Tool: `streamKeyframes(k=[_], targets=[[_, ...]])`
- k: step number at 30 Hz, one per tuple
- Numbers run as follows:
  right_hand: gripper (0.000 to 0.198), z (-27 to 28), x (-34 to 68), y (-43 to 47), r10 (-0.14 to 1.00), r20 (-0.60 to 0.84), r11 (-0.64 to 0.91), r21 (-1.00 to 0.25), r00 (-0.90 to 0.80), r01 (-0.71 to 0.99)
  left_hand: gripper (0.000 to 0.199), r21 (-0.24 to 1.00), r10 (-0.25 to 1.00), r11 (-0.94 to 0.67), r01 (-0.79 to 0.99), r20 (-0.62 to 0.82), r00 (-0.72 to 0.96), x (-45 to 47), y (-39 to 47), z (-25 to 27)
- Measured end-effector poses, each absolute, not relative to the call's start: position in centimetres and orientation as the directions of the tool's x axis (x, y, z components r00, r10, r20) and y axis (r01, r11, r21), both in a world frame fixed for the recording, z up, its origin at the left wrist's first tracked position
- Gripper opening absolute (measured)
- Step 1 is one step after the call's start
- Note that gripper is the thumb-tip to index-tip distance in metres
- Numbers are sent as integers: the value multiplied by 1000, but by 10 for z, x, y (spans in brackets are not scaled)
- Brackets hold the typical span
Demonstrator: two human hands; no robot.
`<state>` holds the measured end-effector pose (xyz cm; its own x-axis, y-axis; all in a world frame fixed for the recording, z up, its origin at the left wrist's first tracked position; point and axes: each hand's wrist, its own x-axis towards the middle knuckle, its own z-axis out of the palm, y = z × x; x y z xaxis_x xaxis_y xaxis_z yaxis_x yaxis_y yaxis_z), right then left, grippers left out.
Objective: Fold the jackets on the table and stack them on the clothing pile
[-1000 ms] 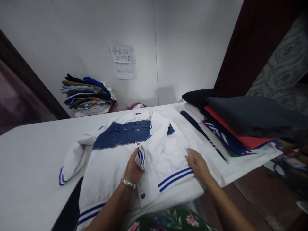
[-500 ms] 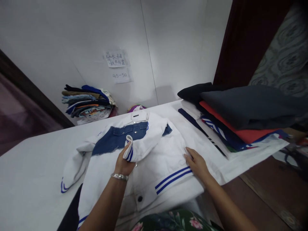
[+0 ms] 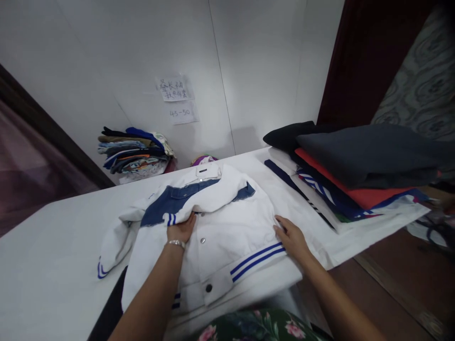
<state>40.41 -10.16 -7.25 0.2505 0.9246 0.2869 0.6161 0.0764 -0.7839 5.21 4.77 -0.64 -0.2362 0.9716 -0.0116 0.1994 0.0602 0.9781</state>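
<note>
A white jacket (image 3: 234, 227) with a blue denim chest panel and blue-striped trim lies front up on the table, its collar away from me. One sleeve (image 3: 213, 196) is folded across the chest, with its striped cuff over the denim. My left hand (image 3: 181, 231), wearing a silver bracelet, is closed at the lower edge of this sleeve near the cuff; some fingers are hidden by the cloth. At the side edge, just above the striped hem, my right hand (image 3: 291, 239) pinches the jacket. The other sleeve (image 3: 119, 239) lies bent out to the left.
Folded garments (image 3: 362, 161) are stacked at the right of the white table (image 3: 46, 265), dark grey on top. Another clothes pile (image 3: 137, 151) stands beyond the far edge at left. Two handwritten paper notes (image 3: 176, 97) are on the wall. Dark fabric (image 3: 110, 303) shows beneath the jacket.
My left hand has lowered the raised cuff and moved it left, so the sleeve lies flatter across the chest. My right hand stays at the jacket's side edge.
</note>
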Motion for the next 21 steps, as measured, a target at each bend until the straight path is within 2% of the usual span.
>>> streamKeyframes(k=[3,5,7,9,14,18,21], targets=[[42,-73,405,-101,919,296,76,-781,260,620,55,982,978,52,-180,-87,-191,48,41,-28],[41,-75,405,-100,914,304,73,-776,269,627,47,862,978,78,-501,-164,-129,46,42,-33],[41,-77,406,-99,911,304,68,-776,278,628,40,723,973,99,-684,-213,-83,44,44,-34],[42,-79,408,-98,906,302,61,-785,295,617,38,651,973,74,-756,-214,-88,43,46,-36],[42,-81,411,-98,872,276,24,-849,405,527,39,561,979,21,-828,-179,-96,45,50,-43],[47,-79,414,-104,838,143,-38,-948,527,317,40,537,971,31,-843,-215,-101,48,50,-43],[48,-74,416,-107,803,97,-26,-980,588,197,43,540,961,41,-841,-253,-116,52,49,-40]])
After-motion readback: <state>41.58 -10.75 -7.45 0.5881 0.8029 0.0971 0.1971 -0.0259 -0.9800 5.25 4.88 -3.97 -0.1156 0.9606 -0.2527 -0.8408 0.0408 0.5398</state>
